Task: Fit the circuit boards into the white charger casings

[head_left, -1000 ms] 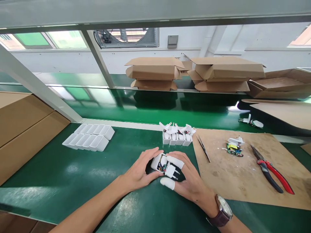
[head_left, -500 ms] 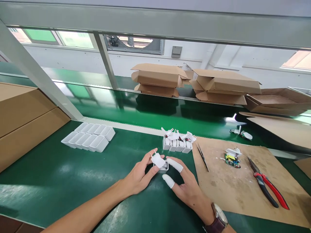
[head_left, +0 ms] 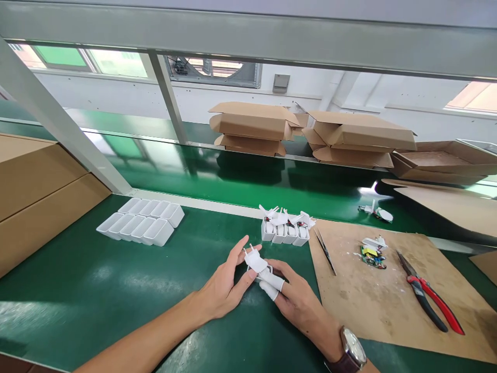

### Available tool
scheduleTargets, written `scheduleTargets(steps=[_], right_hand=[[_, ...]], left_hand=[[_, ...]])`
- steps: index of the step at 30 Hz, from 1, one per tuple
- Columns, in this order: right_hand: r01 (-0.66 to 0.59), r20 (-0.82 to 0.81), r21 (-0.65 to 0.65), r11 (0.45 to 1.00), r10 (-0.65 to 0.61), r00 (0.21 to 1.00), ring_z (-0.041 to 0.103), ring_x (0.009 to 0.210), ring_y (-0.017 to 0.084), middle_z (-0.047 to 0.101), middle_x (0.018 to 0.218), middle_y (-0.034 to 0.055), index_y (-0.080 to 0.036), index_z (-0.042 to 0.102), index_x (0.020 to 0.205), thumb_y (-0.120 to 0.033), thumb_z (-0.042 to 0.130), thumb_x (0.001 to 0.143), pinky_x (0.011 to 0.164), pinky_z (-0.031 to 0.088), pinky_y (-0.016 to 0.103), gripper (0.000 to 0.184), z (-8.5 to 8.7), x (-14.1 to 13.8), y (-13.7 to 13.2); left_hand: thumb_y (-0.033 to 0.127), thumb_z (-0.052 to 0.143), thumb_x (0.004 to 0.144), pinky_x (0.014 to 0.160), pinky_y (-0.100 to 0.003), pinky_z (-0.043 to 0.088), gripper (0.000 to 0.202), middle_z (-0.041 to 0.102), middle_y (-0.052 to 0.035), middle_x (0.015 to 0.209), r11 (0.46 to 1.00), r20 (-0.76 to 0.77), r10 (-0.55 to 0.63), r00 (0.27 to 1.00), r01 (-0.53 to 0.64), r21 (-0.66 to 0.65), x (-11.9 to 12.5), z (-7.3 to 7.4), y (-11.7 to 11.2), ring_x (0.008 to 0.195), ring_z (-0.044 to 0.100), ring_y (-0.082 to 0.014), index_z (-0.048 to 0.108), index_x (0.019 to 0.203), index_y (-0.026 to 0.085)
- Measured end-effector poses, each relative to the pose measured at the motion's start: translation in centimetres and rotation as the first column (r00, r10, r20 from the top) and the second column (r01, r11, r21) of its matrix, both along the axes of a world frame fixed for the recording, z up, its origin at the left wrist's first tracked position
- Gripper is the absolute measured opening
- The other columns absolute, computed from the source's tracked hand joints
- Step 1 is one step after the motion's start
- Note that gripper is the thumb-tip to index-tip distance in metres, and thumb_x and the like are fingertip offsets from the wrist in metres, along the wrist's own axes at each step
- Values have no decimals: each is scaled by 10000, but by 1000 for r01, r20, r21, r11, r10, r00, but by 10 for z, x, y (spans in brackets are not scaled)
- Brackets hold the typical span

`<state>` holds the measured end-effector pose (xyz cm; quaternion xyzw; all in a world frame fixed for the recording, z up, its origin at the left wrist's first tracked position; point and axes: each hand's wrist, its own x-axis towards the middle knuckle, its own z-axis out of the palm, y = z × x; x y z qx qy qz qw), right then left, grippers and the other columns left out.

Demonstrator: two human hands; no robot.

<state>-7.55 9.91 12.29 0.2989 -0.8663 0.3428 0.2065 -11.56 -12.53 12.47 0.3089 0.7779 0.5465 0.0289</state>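
Note:
Both my hands meet over one white charger (head_left: 258, 264) on the green belt (head_left: 116, 290). The charger's plug cap with two pins points up and left. My left hand (head_left: 223, 285) cups it from the left, fingers partly stretched, thumb against it. My right hand (head_left: 291, 295), with white finger cots on two fingers and a watch on the wrist, pinches the charger's body from the right. A row of several open chargers with loose plug caps (head_left: 286, 228) stands just beyond my hands.
Two rows of empty white shells (head_left: 142, 221) lie to the left. A cardboard sheet (head_left: 388, 300) on the right holds tweezers (head_left: 324, 249), a circuit board (head_left: 371, 253) and red-handled pliers (head_left: 429, 296). Large cartons (head_left: 34, 197) stand at far left; folded boxes (head_left: 310, 132) sit behind.
The plug cap, which faced me a second ago, has been swung up and left. My right fingers, apart half a second ago, have closed on the charger.

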Motion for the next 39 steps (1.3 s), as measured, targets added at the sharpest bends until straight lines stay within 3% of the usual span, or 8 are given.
scheduleTargets(steps=[6,9,16,20,24,27,30,39], right_hand=[[40,-100,12,999,-39,994,730,1088,238,673,1254,148,-222,637,1190,-26,523,926,844,677,359,348,5,2,0],[57,-58,-14,998,-58,997,728,1063,231,677,1226,140,-229,633,1160,-8,508,911,838,673,360,355,11,3,-3],[57,-66,-3,998,-57,996,719,984,224,677,1176,136,-221,622,1105,17,497,873,735,665,336,355,5,2,-10],[65,-74,-7,998,-66,995,712,1045,238,662,1235,142,-224,617,1153,26,495,855,778,667,356,407,6,4,-9],[18,-31,22,1000,-17,999,713,976,239,679,1164,147,-200,622,1107,33,481,872,722,661,348,360,7,4,-11],[34,-20,4,999,-34,999,719,992,249,686,1171,150,-187,585,1241,-25,501,938,765,667,367,353,8,3,-13],[46,-5,25,999,-46,999,721,1025,257,689,1194,148,-191,554,1294,-82,510,981,787,665,372,334,9,4,-14],[79,4,88,993,-80,997,705,957,257,697,1131,129,-201,577,1257,-76,520,947,761,644,378,339,10,3,-16]], left_hand=[[303,655,1000,1178,-535,490,884,507,-158,1597,1000,-85,20,996,-18,18,0,-7,-1,1461,528,-298,72,1664,327],[333,724,955,1181,-563,478,947,462,-174,1623,999,-123,27,992,-23,39,1,-7,0,1471,509,-332,94,1663,322],[333,695,973,1120,-560,525,836,468,-192,1581,998,-171,58,984,-53,36,-3,-5,3,1395,578,-339,195,1642,303],[388,737,939,1089,-577,541,856,449,-203,1581,999,-363,50,931,-46,20,-7,4,-1,1404,548,-375,247,1635,295],[255,671,971,1072,-546,555,698,507,-188,1515,1000,-503,19,864,-29,-11,-9,10,-1,1382,551,-347,351,1590,276],[157,598,979,999,-478,593,578,626,-147,1280,995,-468,78,880,-96,-14,-10,9,-1,1181,644,-275,424,1524,244],[152,569,985,906,-408,616,521,622,-104,1159,992,-413,114,903,-124,5,-10,6,-2,1029,650,-222,444,1482,250],[168,583,979,835,-357,614,466,588,-70,1091,993,-338,113,934,-115,16,-9,5,0,975,622,-201,468,1419,267]])
